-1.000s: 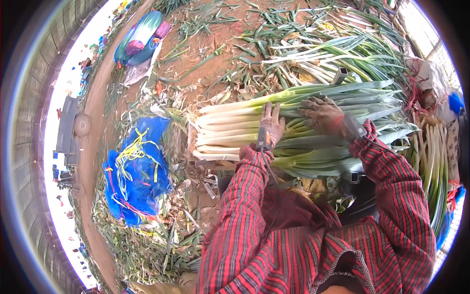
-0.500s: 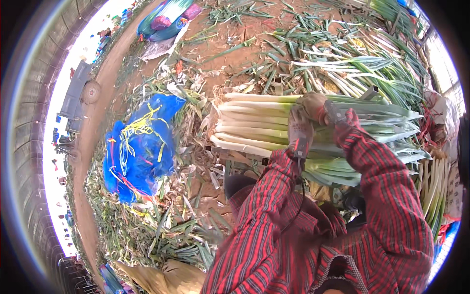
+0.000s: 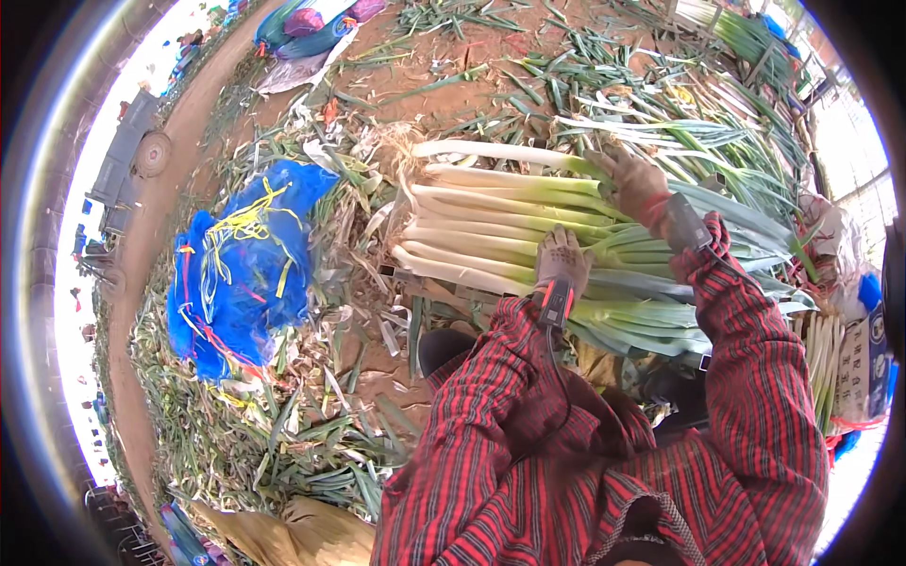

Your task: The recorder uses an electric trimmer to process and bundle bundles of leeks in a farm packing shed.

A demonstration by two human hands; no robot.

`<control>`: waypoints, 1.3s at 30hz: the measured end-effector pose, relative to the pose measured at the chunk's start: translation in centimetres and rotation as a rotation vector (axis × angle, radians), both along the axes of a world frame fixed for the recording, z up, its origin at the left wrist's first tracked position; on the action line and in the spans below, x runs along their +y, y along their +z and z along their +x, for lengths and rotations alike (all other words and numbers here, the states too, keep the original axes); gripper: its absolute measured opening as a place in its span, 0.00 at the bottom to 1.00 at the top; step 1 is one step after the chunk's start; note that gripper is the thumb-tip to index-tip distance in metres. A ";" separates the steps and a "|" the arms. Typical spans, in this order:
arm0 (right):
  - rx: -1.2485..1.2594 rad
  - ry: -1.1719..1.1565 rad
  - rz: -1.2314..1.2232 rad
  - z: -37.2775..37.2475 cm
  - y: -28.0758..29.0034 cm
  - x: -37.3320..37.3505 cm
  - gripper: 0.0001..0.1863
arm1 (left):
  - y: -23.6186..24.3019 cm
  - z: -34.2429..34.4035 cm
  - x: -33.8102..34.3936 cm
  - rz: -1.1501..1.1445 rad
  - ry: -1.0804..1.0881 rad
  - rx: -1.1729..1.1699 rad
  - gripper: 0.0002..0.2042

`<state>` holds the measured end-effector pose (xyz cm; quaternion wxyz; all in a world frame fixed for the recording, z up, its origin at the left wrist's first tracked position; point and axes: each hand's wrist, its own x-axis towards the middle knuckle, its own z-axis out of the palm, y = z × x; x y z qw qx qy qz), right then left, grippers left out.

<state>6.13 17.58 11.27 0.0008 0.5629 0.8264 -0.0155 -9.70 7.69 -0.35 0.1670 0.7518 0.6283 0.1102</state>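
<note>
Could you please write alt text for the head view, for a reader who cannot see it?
Two gloved hands, left hand and right hand, press on a stack of leeks lying side by side, white ends to the left. Leaf scraps cover the ground, and a blue net lies left.

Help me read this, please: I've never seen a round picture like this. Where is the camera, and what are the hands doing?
The camera sits on a person's head and looks down, so its wide lens bends everything into a circle. The red plaid sleeves are that person's own arms. Both hands wear gloves: the left hand and the right hand rest flat on a stack of leeks, white ends pointing left, green leaves right. Neither hand grips anything. A blue net sack with yellow ties lies to the left on the dirt ground, among leaf trimmings.
</note>
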 end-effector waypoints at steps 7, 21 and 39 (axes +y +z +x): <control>-0.079 0.032 -0.047 1.0 -4.0 1.0 0.35 | 1.8 -2.6 2.9 -0.265 -0.169 -0.073 0.26; -0.126 -0.094 -0.184 -2.5 -8.4 3.1 0.36 | -2.2 -17.4 15.0 0.291 -0.048 0.263 0.20; -0.060 -0.061 -0.181 -1.9 -10.1 4.6 0.29 | -3.3 -14.9 21.0 0.079 -0.383 0.199 0.33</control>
